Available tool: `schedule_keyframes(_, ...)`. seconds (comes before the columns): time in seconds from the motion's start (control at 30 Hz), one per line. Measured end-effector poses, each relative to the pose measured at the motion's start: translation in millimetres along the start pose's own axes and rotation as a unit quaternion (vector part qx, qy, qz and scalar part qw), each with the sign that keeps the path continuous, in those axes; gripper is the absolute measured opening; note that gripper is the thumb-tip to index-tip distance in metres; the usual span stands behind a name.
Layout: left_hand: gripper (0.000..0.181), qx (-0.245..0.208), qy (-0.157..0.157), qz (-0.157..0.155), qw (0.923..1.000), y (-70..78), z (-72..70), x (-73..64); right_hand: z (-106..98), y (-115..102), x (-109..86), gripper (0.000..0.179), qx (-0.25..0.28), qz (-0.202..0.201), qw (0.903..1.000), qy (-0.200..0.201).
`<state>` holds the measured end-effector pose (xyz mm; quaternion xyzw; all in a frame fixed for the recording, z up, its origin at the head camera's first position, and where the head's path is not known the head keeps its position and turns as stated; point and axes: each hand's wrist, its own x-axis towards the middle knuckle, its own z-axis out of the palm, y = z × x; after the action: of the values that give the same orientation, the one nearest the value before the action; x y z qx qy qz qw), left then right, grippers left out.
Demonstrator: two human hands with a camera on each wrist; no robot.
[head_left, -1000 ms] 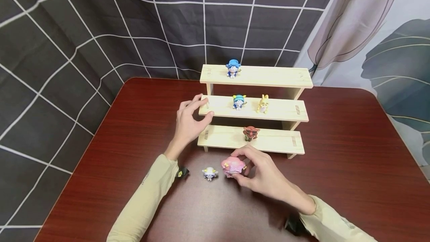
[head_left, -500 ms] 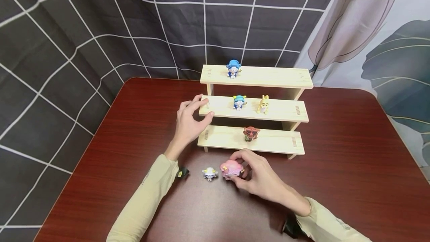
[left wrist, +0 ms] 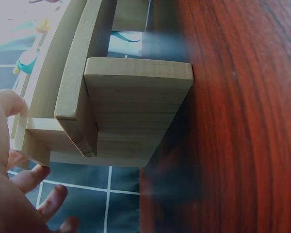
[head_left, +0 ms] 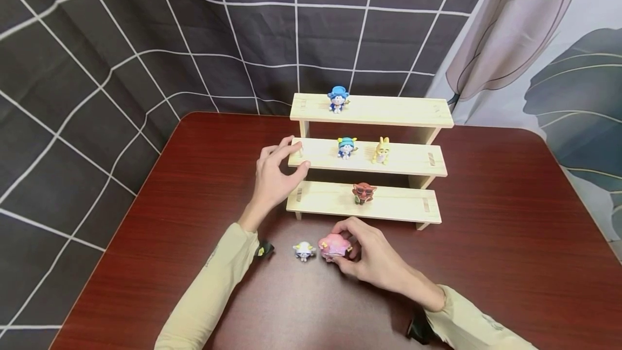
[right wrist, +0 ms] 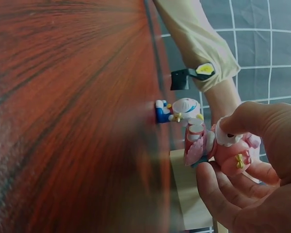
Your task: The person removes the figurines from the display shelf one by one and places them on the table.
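Observation:
My right hand (head_left: 374,253) pinches a pink figurine (head_left: 333,246) between thumb and fingers, just in front of the stand's lowest step. In the right wrist view the figurine (right wrist: 230,153) shows a yellow bow and a white frill. Close beside it on the table sits a small white-hatted figurine (head_left: 304,251) with blue clothing. My left hand (head_left: 279,173) grips the left end of a three-tier wooden display stand (head_left: 316,161) at its middle step, thumb on the front edge. The left wrist view shows its fingers (left wrist: 53,201) curled by the end of the board.
A blue-hatted figurine (head_left: 338,99) stands on the top step. The middle step bears a teal-capped figurine (head_left: 346,148) and a yellow rabbit figurine (head_left: 381,151). A reddish-brown figurine (head_left: 363,193) is on the lowest step. Dark checked curtain (head_left: 252,31) hangs behind the table (head_left: 194,188).
My right hand has moved slightly left and down with the pink figurine, closer to the white-hatted one. The left hand stays on the stand.

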<state>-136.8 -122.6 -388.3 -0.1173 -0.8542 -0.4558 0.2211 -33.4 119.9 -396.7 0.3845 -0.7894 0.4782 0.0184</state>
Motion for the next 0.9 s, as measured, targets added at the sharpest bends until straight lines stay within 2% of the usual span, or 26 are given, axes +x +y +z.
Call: schedule_keyframes(0.9,0.045,0.005,0.001,0.008,1.0,2.0,-1.6,-0.2,10.3,5.6,-2.7,0.044,-0.012,0.008,0.9997,-0.019)
